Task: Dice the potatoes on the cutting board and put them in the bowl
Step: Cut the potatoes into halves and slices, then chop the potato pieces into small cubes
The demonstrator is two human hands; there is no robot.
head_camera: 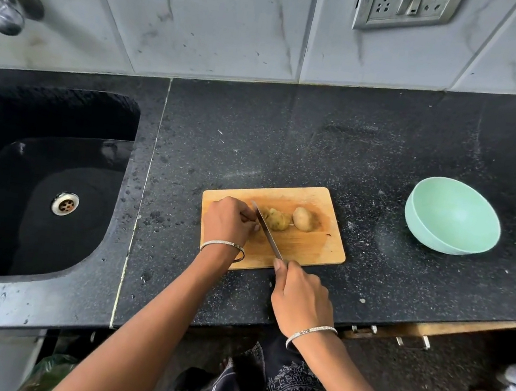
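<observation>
Gripping the knife (266, 230), your right hand (298, 298) sets the blade beside your left hand (227, 221); its curled fingers (246, 217) hide what lies beneath, so I cannot tell its grip. Potatoes (301, 218) lie just right of it on the cutting board (309, 246), bowl (452, 216) farther right on the black counter (291, 140).

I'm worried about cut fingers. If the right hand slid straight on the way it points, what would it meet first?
Probably the left hand: the right hand points along the knife, across the board, toward those fingers on the cut potato. Height is hard to judge.
</observation>
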